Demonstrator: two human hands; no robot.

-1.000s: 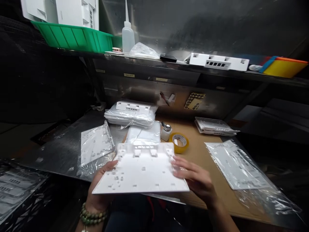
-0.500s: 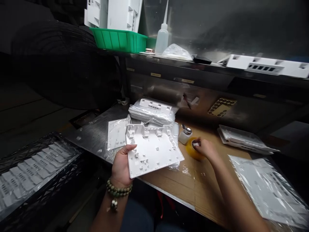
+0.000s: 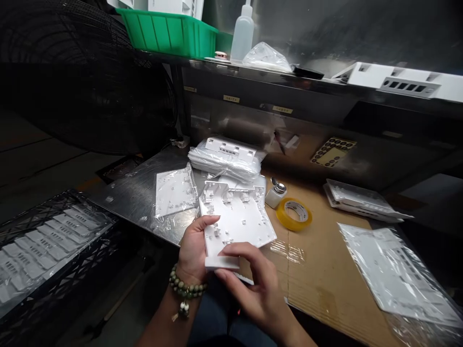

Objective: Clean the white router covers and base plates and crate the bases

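Note:
My left hand [image 3: 195, 248] grips a white plastic housing panel [image 3: 249, 224] by its left edge, thumb on top. Clips and small posts stand up from the panel's inner face. Between thumb and fingers, my right hand [image 3: 255, 284] pinches a small white block [image 3: 222, 262], shaped like an eraser, at the panel's near edge. I cannot tell what the block is made of. A roll of yellow tape [image 3: 306, 219] lies flat on the cardboard, beside a white pump bottle [image 3: 276, 195] with a metal top.
Behind the panel sits a stack of bagged housings [image 3: 226, 166]. Another panel [image 3: 173, 193] lies left, and bagged panels [image 3: 394, 274] lie right. A green bin [image 3: 170, 36] and a squeeze bottle [image 3: 242, 36] stand on the shelf. A rack of white parts [image 3: 47, 246] is at lower left.
My right hand has moved left from the tape roll to the panel's near edge, bringing the white block. The panel is held slightly further right and the view has shifted.

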